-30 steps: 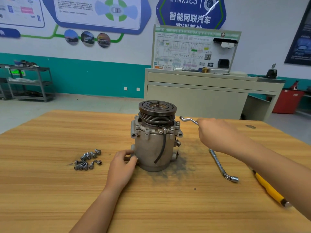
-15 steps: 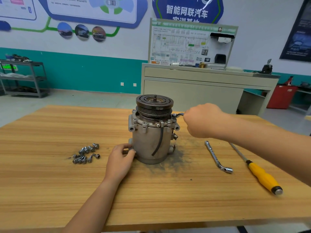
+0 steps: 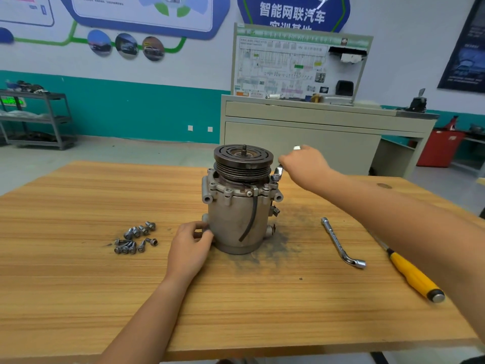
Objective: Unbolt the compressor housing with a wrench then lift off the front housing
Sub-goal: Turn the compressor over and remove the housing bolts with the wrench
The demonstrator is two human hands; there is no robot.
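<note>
I see the compressor (image 3: 236, 219) upright in the middle of the table (image 3: 78, 285), slightly twd the far edge, pulley (image 3: 242, 156) on top. L hand (image 3: 189, 248) grips its lower left side, fingers and thumb curled onto it. R hand (image 3: 304, 164) is closed round the wrench (image 3: 278, 172). Most of the shank is hidden in the fist; only a tip above and the socket end below show. Socket sits on a flange bolt (image 3: 275, 177) at the right rim; can't tell if fully seated. Loose bolts (image 3: 136, 236) lie left of the L hand. Spare wrench (image 3: 341, 243) and yellow screwdriver (image 3: 412, 274) lie nr the right edge, the screwdriver's blade partly behind the R forearm.

Automotive training workshop: wiring-diagram board (image 3: 299, 67)
</note>
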